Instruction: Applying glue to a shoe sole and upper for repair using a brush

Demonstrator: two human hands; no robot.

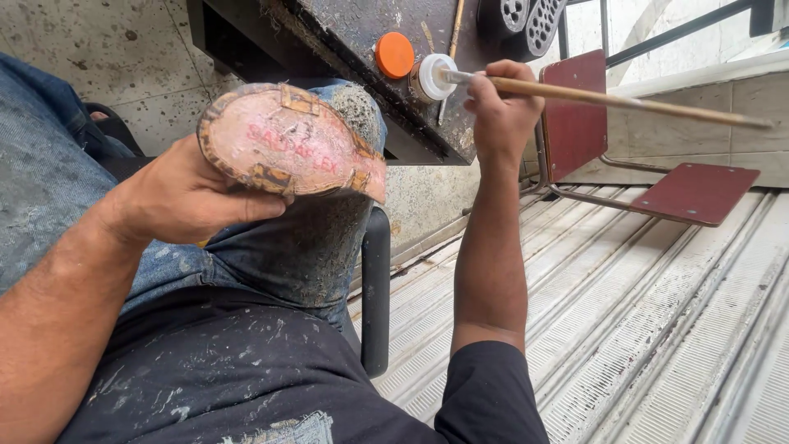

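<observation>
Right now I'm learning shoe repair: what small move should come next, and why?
Probably lift the brush from the small white jar toward the sole: the right hand has its tip in the jar, while the left hand holds the sole bare side up.

Dark workbench (362, 33) at top centre, surface scratched and paint-flecked. Orange round lid (395, 55) lying flat on bench. Two black perforated soles (530, 20) at bench's far edge, cut by frame. Dark red metal-framed chair (625, 156) on its side at right, seat panel (697, 191) resting on ribbed white metal floor (641, 329). Speckled pale floor tiles (107, 57) at upper left. Black tubular armrest (376, 288) upright at centre. Paint-spattered blue jeans (288, 247) and dark stained apron (214, 370) in foreground. Tiled low wall (699, 107) behind chair.
</observation>
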